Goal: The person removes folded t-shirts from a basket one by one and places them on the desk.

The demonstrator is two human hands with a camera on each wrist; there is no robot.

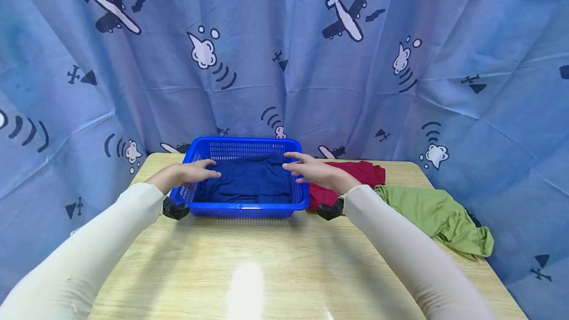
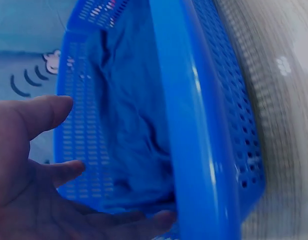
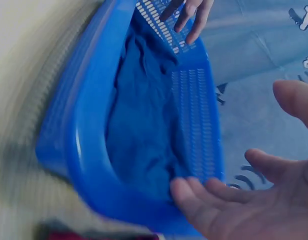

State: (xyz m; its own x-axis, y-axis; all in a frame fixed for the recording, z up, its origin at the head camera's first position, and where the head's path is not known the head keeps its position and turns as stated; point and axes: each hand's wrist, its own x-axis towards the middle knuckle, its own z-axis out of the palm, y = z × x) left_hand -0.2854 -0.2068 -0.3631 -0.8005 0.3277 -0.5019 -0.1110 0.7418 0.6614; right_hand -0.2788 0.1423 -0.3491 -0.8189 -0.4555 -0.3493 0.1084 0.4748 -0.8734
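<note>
A blue plastic basket (image 1: 242, 207) with slotted walls stands toward the back of the table, and a dark blue cloth (image 1: 249, 179) lies spread inside it. My left hand (image 1: 195, 172) is over the basket's left side, fingers extended and spread, holding nothing. Over the right rim is my right hand (image 1: 317, 169), its fingers also spread and holding nothing. In the left wrist view the left fingers (image 2: 144, 225) overlap the basket's end. The right wrist view shows the right fingertips (image 3: 181, 190) close by the rim, near the blue cloth (image 3: 144, 115).
A red cloth (image 1: 364, 172) lies right of the basket, partly behind my right hand. Farther right, a green cloth (image 1: 435, 214) lies along the edge of the wooden table (image 1: 204, 265), with something black under it. A blue airplane-print curtain (image 1: 249, 53) hangs behind.
</note>
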